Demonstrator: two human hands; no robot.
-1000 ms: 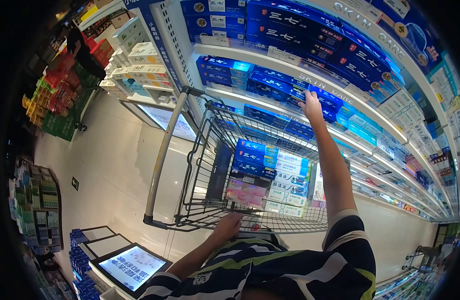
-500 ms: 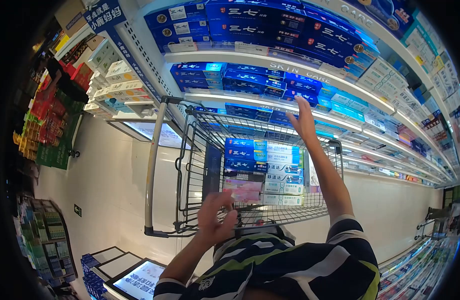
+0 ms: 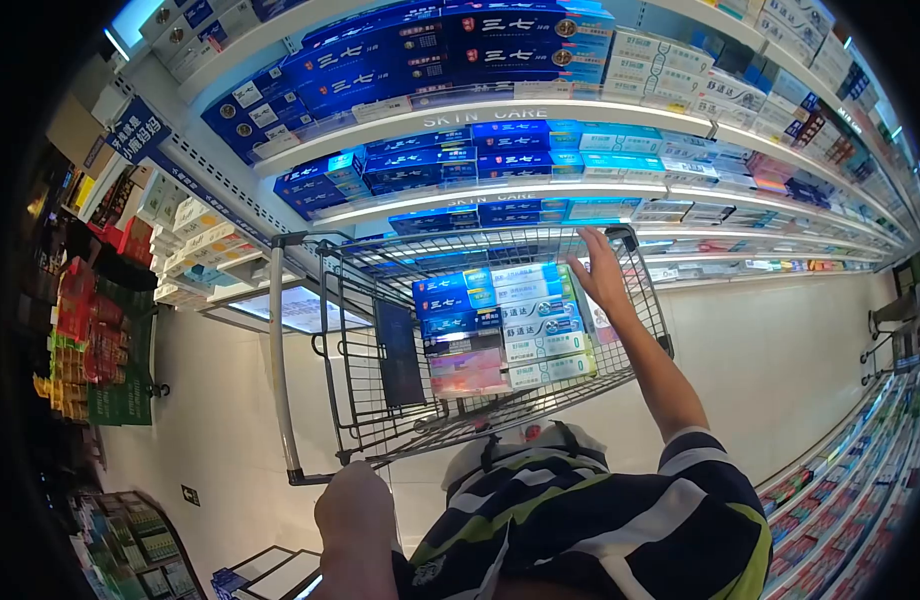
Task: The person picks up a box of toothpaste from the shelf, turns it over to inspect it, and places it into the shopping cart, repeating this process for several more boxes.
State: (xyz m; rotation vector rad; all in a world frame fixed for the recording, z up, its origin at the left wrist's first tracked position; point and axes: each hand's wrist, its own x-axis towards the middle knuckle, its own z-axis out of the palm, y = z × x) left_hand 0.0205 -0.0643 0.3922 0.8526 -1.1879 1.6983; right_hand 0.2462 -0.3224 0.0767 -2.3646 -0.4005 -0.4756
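Note:
My right hand (image 3: 602, 278) reaches over the far right corner of a wire shopping cart (image 3: 277, 365), its fingers stretched and thumb apart, with nothing held. The fingertips overlap the cart's far rim. Inside the cart lie stacked toothpaste boxes: blue boxes (image 3: 443, 302) at the back left, white boxes (image 3: 542, 335) on the right and a pink box (image 3: 466, 372) at the front left. A dark flat panel (image 3: 398, 350) stands inside the handle end. Close to the camera, below the cart's near left corner, my left hand (image 3: 355, 505) appears as a rounded shape with its fingers hidden.
Lit shelves (image 3: 490, 112) of toothpaste boxes run along the far side of the cart. A display of white boxes (image 3: 202, 225) stands left of the shelving. More stocked shelves (image 3: 850, 490) line the lower right. Pale floor (image 3: 750, 340) lies between.
My view has shifted, and the cart appears further left and tilted. The right hand has come down from in front of the shelves to the cart. My left hand has drawn back toward my body.

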